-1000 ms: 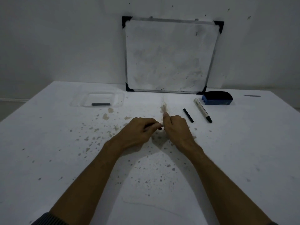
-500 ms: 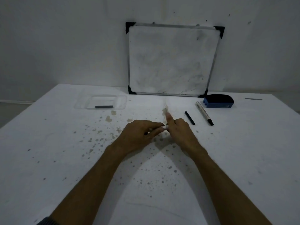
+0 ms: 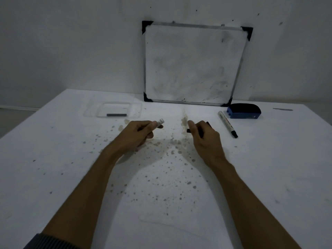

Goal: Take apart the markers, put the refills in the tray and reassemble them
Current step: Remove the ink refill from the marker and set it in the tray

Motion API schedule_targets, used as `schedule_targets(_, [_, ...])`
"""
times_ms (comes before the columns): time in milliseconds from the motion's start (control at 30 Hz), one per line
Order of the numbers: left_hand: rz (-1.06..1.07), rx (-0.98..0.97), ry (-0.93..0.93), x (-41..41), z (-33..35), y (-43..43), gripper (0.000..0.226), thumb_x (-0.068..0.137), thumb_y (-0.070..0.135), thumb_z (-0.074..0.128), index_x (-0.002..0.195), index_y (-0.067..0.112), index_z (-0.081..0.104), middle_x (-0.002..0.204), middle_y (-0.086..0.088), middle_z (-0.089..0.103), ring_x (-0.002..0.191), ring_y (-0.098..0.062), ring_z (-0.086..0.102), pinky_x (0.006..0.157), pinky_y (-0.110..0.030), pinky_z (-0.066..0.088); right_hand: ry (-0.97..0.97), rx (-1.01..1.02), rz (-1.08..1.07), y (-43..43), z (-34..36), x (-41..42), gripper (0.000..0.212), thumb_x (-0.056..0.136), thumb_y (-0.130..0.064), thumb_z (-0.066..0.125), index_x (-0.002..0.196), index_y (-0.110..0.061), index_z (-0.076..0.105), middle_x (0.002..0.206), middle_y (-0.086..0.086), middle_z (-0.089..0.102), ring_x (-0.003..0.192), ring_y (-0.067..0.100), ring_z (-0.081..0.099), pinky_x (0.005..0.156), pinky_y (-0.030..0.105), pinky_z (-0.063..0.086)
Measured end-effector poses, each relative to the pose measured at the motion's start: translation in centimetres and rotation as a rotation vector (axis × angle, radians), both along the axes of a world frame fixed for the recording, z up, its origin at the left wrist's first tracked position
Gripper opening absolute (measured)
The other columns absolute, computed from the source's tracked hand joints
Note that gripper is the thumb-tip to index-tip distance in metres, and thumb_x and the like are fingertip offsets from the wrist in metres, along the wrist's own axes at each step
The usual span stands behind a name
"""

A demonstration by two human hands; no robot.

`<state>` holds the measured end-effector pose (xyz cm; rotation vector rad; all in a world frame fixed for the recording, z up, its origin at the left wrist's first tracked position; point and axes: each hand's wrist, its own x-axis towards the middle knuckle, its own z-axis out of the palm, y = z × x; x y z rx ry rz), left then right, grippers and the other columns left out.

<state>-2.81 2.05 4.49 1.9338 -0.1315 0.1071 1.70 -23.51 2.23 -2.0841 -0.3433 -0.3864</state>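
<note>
- White, stained tabletop (image 3: 269, 168) fills the lower frame, with a smudged whiteboard (image 3: 194, 65) leaning on the wall at upper centre.
- Left hand (image 3: 136, 135) is closed around a marker barrel (image 3: 160, 121); only its pale open end shows past the fingers, left of centre.
- Right hand (image 3: 204, 139) is curled shut on a dark piece (image 3: 188, 130), probably the pulled-out refill or the tip section; which one is hard to tell.
- Clear tray (image 3: 136, 112) sits at upper left of the hands, with one dark refill (image 3: 116, 115) already lying in it.
- Another whole marker (image 3: 227, 124) lies at right, beside a blue eraser (image 3: 243, 110).
- To do this step well, I judge: keep the barrel level so nothing slips out, carry the dark piece over the tray wall and lay it flat beside the first refill.
</note>
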Motion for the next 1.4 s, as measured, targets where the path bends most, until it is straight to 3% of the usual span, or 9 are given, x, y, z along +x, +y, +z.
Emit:
schedule_targets(100, [0.014,-0.032,0.024,0.4,-0.5,-0.6,0.024,0.106,0.045,0.054,0.114,0.040,0.076,0.066,0.012,0.059,0.049,-0.006,0.041,0.045,-0.018,0.035,-0.005,0.022,0.058,0.8,0.0,-0.3,0.026,0.094,-0.048,0.067,0.095,-0.022,0.064,0.070,-0.006,0.067,0.060,0.002,0.061,0.058,0.012,0.048])
schedule_targets(267, [0.032,0.039,0.010,0.5,-1.3,-1.4,0.020,0.107,0.039,0.053,0.114,0.039,0.072,0.076,0.017,0.066,0.057,-0.003,0.054,0.052,-0.017,0.046,-0.018,-0.065,0.110,0.9,-0.3,-0.3,0.022,0.098,-0.041,0.064,0.110,-0.023,0.060,0.084,-0.007,0.075,0.073,0.005,0.069,0.065,0.017,0.051])
schedule_targets(533, [0.008,-0.053,-0.022,0.2,-2.0,-2.6,0.027,0.105,0.049,0.053,0.122,0.040,0.071,0.081,0.006,0.069,0.053,0.001,0.053,0.049,-0.015,0.045,-0.011,-0.265,0.152,0.9,-0.7,-0.2,0.016,0.102,-0.038,0.056,0.110,-0.024,0.053,0.070,-0.009,0.062,0.061,0.004,0.059,0.052,0.016,0.040])
schedule_targets(700, [0.005,0.029,-0.072,0.0,-2.2,-2.9,0.033,0.099,0.062,0.055,0.125,0.047,0.070,0.076,0.008,0.071,0.059,-0.002,0.061,0.058,-0.018,0.052,0.018,-0.352,0.110,0.9,-1.0,-0.2,0.020,0.099,-0.041,0.061,0.106,-0.023,0.060,0.069,-0.012,0.053,0.063,0.002,0.051,0.056,0.015,0.031])
schedule_targets(933, [-0.053,0.104,-0.087,-0.4,-1.5,-3.1,0.030,0.094,0.062,0.064,0.120,0.048,0.073,0.089,0.017,0.079,0.076,-0.004,0.073,0.068,-0.017,0.053,0.138,0.097,0.307,0.8,1.0,-1.6,0.032,0.101,-0.042,0.059,0.132,-0.039,0.057,0.108,-0.011,0.067,0.089,0.008,0.070,0.075,0.020,0.059])
schedule_targets(1033, [-0.121,0.031,-0.106,-0.5,-1.3,-3.4,0.028,0.094,0.051,0.072,0.121,0.042,0.076,0.103,0.017,0.081,0.091,-0.006,0.076,0.078,-0.019,0.059,0.069,0.022,0.334,0.7,1.1,-2.1,0.022,0.098,-0.045,0.063,0.119,-0.040,0.067,0.100,-0.017,0.070,0.087,0.006,0.067,0.071,0.015,0.055])
schedule_targets(1100, [-0.062,-0.055,-0.093,-0.5,-0.9,-3.7,0.034,0.088,0.050,0.079,0.120,0.038,0.077,0.099,0.011,0.083,0.085,-0.007,0.077,0.073,-0.023,0.060,0.085,0.059,0.334,0.7,1.1,-2.0,0.020,0.097,-0.041,0.065,0.116,-0.035,0.070,0.098,-0.014,0.074,0.088,0.005,0.070,0.074,0.017,0.057])
schedule_targets(1200, [0.047,-0.233,-0.032,-0.3,-0.2,-3.3,0.055,0.081,0.051,0.086,0.130,0.034,0.068,0.094,0.000,0.084,0.072,-0.013,0.077,0.059,-0.024,0.058,0.196,0.266,0.325,1.1,1.3,-1.8,0.022,0.097,-0.035,0.068,0.117,-0.026,0.072,0.099,-0.005,0.079,0.090,0.009,0.076,0.076,0.022,0.061])
schedule_targets(1400, [-0.002,-0.650,0.077,-0.2,-0.8,-5.5,0.058,0.080,0.045,0.085,0.132,0.024,0.069,0.105,-0.010,0.081,0.078,-0.017,0.075,0.066,-0.025,0.059,0.352,0.665,0.255,2.0,1.6,-1.7,0.023,0.097,-0.029,0.069,0.111,-0.013,0.076,0.077,-0.005,0.071,0.068,0.002,0.064,0.062,0.013,0.053])
